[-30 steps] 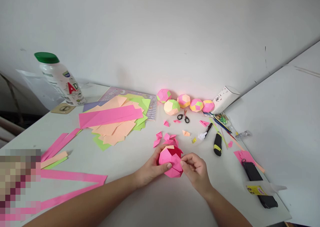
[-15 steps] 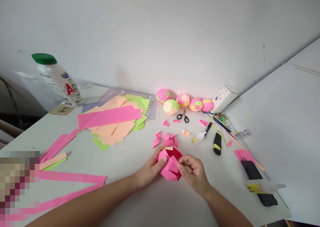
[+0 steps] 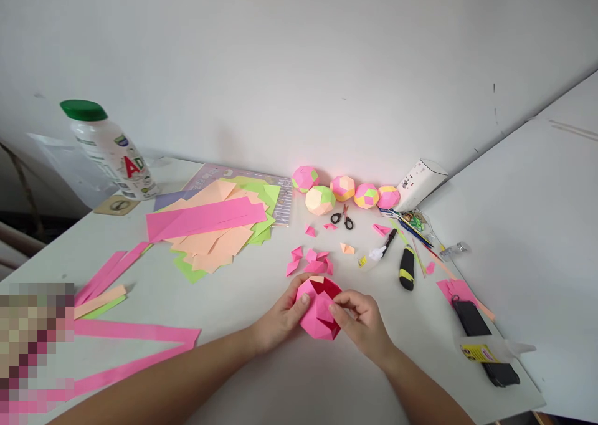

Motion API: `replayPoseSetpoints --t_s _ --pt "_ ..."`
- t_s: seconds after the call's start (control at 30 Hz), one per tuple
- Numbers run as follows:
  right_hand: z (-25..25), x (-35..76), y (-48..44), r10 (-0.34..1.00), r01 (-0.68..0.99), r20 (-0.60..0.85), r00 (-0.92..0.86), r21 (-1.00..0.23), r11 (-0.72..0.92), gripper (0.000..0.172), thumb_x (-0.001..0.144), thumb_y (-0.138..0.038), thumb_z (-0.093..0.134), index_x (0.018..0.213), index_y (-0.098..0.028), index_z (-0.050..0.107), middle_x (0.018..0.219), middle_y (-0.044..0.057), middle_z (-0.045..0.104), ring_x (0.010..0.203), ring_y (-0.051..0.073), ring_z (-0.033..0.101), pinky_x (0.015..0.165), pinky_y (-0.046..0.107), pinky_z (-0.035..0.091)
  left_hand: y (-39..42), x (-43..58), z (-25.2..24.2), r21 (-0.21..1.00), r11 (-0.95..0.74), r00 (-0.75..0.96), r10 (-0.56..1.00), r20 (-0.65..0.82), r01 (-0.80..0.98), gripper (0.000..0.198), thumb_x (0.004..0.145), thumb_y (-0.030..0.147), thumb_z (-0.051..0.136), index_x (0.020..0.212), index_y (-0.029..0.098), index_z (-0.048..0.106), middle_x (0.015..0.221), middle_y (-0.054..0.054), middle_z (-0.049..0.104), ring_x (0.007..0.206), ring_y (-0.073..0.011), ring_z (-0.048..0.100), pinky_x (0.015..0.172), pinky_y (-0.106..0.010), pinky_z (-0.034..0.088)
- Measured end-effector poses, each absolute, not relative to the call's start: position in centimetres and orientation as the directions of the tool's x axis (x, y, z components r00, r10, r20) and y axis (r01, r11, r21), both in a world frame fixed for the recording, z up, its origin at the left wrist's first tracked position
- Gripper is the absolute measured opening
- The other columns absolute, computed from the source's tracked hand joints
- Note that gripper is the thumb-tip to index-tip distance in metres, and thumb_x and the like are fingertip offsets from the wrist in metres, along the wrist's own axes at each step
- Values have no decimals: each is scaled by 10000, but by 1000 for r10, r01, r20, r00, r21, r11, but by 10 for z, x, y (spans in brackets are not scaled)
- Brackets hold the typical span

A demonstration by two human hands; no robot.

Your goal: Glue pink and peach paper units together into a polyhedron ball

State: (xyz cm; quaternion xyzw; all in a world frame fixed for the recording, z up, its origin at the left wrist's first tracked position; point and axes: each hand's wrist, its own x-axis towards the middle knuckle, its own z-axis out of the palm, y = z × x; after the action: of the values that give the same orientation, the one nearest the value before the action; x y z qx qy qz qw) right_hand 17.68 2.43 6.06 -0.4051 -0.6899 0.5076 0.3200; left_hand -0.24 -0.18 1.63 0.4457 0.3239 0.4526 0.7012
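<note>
A pink folded-paper ball (image 3: pixel 314 319) with gaps in its top and right side is held between both hands above the table. My left hand (image 3: pixel 283 310) grips its left side, thumb on the front face and fingers behind. With thumb and forefinger, my right hand (image 3: pixel 364 325) pinches the edge of a pink paper flap (image 3: pixel 324 306) on the ball's right side. A peach paper piece (image 3: pixel 316 280) shows at the top rim. Just beyond the ball lie several folded pink paper pieces (image 3: pixel 316 262). The left fingertips are hidden behind the ball.
Finished paper balls (image 3: pixel 320 200) line the wall beside scissors (image 3: pixel 346 218) and a white box (image 3: pixel 422 183). Paper sheets (image 3: pixel 210 222) and a white bottle (image 3: pixel 112 154) are left. A cutter (image 3: pixel 406 268), glue bottle (image 3: pixel 490 349) and black case (image 3: pixel 476 325) lie right.
Almost nothing differs. Both hands keep their hold on the pink paper ball, and the right thumb and forefinger have shifted very slightly at the flap.
</note>
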Motion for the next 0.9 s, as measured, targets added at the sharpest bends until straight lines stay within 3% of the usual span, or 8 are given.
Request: replayPoseSetpoints --t_s 0.57,0.9 --pt "66 176 23 878 251 34 -478 -952 174 197 811 -294 593 653 -177 605 602 5 595 572 137 551 539 250 460 -1 -1 20 923 187 358 932 -57 -338 444 887 512 424 1237 242 381 1146 -69 557 994 -223 555 872 -381 432" --pt "66 175 22 881 259 4 -474 -955 143 226 809 -320 594 637 -173 585 582 -1 562 551 127 517 501 236 422 -1 0 16 929 188 356 932 -66 -319 482 883 515 429 1269 239 344 1107 -75 563 970 -227 564 873 -398 433"
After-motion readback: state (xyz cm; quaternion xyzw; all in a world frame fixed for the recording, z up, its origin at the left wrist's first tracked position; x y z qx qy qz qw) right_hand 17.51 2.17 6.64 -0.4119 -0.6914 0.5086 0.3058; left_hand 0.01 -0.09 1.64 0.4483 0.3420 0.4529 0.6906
